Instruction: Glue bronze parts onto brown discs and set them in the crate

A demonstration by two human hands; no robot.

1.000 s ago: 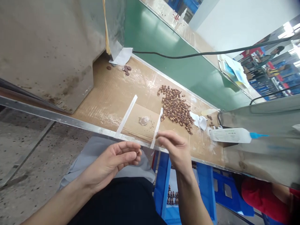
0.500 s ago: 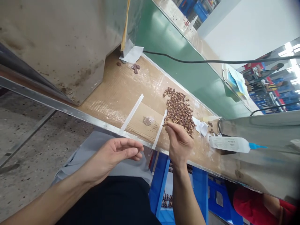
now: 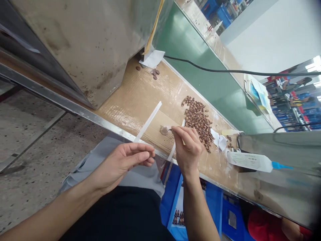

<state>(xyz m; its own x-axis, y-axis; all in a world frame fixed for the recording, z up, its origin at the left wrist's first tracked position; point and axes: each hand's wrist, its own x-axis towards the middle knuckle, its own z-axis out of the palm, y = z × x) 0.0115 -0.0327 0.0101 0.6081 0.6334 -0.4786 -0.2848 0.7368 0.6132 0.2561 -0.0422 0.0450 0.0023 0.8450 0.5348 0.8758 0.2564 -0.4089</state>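
- Desk (image 3: 117, 112): judging by what lies here, the work is partway along, with some pieces arranged below and many loose on top.
- Metal box (image 3: 87, 50): covers the desk's left end and limits reach there.
- Bin (image 3: 170, 195): below the desk edge, partly behind the right forearm; its rows (image 3: 178, 217) look like the done portion.
- Heap (image 3: 199, 122): small coppery parts, right of the right-hand tape (image 3: 171, 152); seemingly what is left.
- Right hand (image 3: 189, 145): thumb and finger pinched together on a tiny dark piece, at the dab.
- Left hand (image 3: 134, 157): half curled before the desk edge, fingertips nearly meeting; whether they grip anything I cannot tell.
- Bottle (image 3: 248, 161): lying at the right, blue nozzle outward, out of the way.
- Paper (image 3: 221, 142): crumpled, just beside the heap.
- Dab (image 3: 164, 130): round, whitish, between the tapes.
- Discs (image 3: 155, 72): at the far end.
- Piece (image 3: 170, 130): at the dab's right edge.
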